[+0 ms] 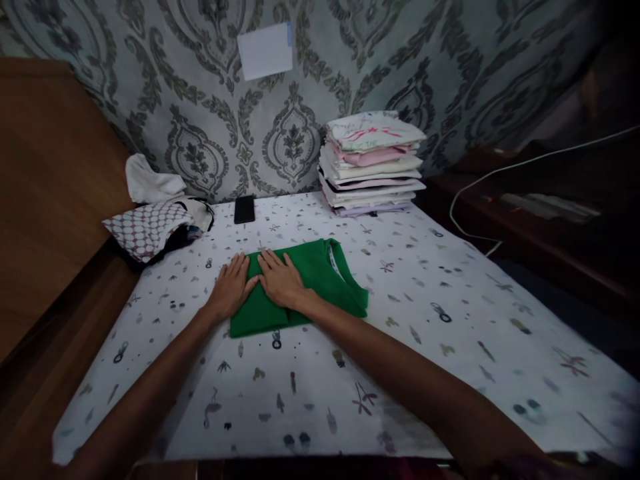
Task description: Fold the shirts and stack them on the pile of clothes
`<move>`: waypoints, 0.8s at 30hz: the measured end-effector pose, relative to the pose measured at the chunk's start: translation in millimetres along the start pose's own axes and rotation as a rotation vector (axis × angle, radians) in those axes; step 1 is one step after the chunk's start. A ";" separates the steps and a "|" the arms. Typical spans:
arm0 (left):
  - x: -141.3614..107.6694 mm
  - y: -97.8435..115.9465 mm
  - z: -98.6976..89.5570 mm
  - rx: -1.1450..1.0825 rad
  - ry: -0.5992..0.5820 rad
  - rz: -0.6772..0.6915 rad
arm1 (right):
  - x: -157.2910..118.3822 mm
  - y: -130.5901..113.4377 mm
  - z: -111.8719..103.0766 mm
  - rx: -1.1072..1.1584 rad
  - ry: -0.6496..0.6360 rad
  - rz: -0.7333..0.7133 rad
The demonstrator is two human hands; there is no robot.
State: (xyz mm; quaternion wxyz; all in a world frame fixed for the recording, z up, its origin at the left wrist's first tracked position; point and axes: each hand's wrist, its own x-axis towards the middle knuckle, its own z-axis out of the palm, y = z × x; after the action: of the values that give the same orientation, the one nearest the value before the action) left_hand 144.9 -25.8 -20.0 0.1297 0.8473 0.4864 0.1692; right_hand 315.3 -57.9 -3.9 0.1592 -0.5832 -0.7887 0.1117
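A green shirt, folded into a rough rectangle, lies on the patterned white cloth in front of me. Its neckline with a pale label faces right. My left hand lies flat at the shirt's left edge, fingers stretched out and pointing away from me. Flat on top of the shirt, left of its middle, rests my right hand with its fingers spread. The two thumbs come close together. Neither hand grasps the fabric; part of the shirt is hidden under the right hand and forearm.
A tall stack of folded clothes stands at the back right. A black phone lies near the wall. Crumpled clothes sit at the back left beside a wooden panel. On the right, a white cable hangs past the table's edge.
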 end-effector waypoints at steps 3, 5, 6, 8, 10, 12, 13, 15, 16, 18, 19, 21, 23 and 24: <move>-7.0 2.5 -3.2 -0.201 0.079 -0.057 | 0.7 0.8 -4.1 0.054 -0.024 0.022; -16.1 6.0 -11.7 -0.449 0.206 -0.200 | -0.1 1.3 -10.7 0.156 0.013 0.036; -21.7 7.9 -17.2 -0.592 0.261 -0.307 | -0.7 1.6 -14.4 0.237 0.063 0.048; -33.0 11.6 -30.1 -0.855 0.292 -0.536 | -1.9 2.2 -20.9 0.459 0.202 0.102; -42.0 15.8 -43.2 -1.029 0.197 -0.707 | -1.9 2.1 -24.0 0.730 0.329 0.184; -46.4 21.7 -53.5 -1.130 0.026 -0.776 | -0.2 1.3 -21.9 0.976 0.404 0.254; -46.6 25.3 -57.1 -1.163 -0.058 -0.781 | 1.2 0.8 -19.1 1.069 0.423 0.277; -43.6 33.8 -60.8 -1.214 -0.163 -0.763 | 4.4 0.1 -11.2 1.190 0.441 0.320; -40.9 38.4 -61.4 -1.232 -0.172 -0.747 | 6.0 0.4 -6.9 1.227 0.444 0.342; -34.4 47.2 -61.1 -1.257 -0.134 -0.717 | 8.2 2.4 0.6 1.266 0.447 0.380; -30.9 51.0 -60.3 -1.267 -0.105 -0.693 | 8.9 3.9 3.4 1.274 0.448 0.392; -23.8 56.6 -56.6 -1.276 -0.042 -0.615 | 9.5 7.2 7.2 1.267 0.457 0.404; -16.6 59.7 -48.2 -1.263 0.035 -0.489 | 10.2 9.2 9.3 1.245 0.473 0.410; -12.9 60.6 -41.9 -1.231 0.090 -0.436 | 10.7 9.4 10.2 1.231 0.484 0.411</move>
State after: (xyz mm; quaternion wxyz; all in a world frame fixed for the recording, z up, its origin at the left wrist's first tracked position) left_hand 168.8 -64.6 39.4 0.6019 0.4922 0.4662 0.4220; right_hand 316.9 -44.8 -15.5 0.6084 -0.5329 -0.3974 0.4336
